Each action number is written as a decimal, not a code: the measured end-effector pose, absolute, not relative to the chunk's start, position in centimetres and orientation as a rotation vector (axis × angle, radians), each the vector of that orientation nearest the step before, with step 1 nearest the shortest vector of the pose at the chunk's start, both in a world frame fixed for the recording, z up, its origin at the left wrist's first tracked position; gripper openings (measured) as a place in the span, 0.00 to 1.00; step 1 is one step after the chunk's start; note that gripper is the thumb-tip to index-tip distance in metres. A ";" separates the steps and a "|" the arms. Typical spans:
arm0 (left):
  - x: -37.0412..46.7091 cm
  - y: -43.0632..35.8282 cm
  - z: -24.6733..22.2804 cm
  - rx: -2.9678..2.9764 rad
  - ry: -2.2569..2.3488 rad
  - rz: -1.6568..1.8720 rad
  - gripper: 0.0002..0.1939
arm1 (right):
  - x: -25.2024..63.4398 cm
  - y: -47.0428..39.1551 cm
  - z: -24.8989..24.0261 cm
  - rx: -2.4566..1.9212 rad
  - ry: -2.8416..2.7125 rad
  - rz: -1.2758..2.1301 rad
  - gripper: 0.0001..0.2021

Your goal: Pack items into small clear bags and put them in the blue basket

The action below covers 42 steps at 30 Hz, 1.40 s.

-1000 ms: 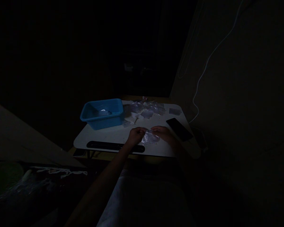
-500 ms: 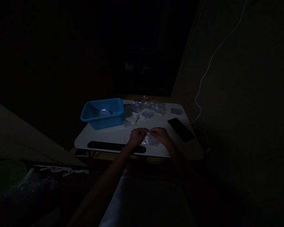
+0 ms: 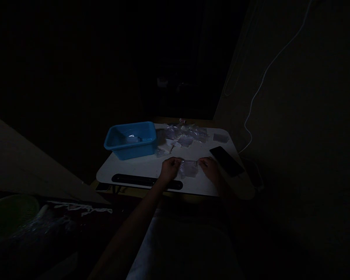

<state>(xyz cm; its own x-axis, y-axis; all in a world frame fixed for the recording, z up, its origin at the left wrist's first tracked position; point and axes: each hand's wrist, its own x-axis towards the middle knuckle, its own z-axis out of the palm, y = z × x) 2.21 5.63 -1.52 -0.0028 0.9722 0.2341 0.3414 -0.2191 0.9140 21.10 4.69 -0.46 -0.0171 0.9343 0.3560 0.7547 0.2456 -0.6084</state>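
A small clear plastic bag [image 3: 189, 168] is stretched between my hands just above the front part of the white table [image 3: 137, 165]. My left hand [image 3: 170, 168] pinches its upper left corner. At the upper right corner, the fingers of my right hand [image 3: 209, 168] are closed on the bag's edge. Beyond my hands lies a heap of clear plastic bags [image 3: 186, 133], with a white paper piece [image 3: 173, 143] beside it. The room is very dark, so fine detail on the bag is lost.
A blue plastic basin [image 3: 131, 149] with some clear plastic inside stands at the table's left. A black phone [image 3: 226, 161] lies on the right, near a flat plastic bag [image 3: 221, 138]. A black slot [image 3: 146, 181] runs along the front edge. A white cable [image 3: 262, 79] hangs at right.
My hands have moved apart, the right one going rightward. The bag, crumpled below my fingers before, is now spread flat between them. The whole view has shifted slightly.
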 end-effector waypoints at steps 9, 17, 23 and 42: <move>2.1 5.5 -1.1 1.722 1.239 1.228 0.08 | 20.2 4.9 -1.2 -1.330 -1.794 0.360 0.12; 2.2 5.4 -0.9 1.754 1.233 1.194 0.06 | 17.9 4.8 -0.7 -1.389 -1.956 0.350 0.06; 2.2 5.2 -1.0 1.676 1.284 1.233 0.07 | 18.5 4.5 -0.8 -1.368 -1.826 0.389 0.07; 2.2 5.1 -0.8 1.721 1.294 1.167 0.09 | 18.4 4.9 -1.0 -1.308 -1.679 0.628 0.06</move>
<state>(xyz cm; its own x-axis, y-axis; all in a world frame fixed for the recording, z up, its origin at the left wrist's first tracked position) 2.25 5.14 -0.80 0.1039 0.9612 0.2555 0.3530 -0.2758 0.8940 18.40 4.91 -1.01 -0.0469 0.9408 0.3358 0.4897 0.3146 -0.8132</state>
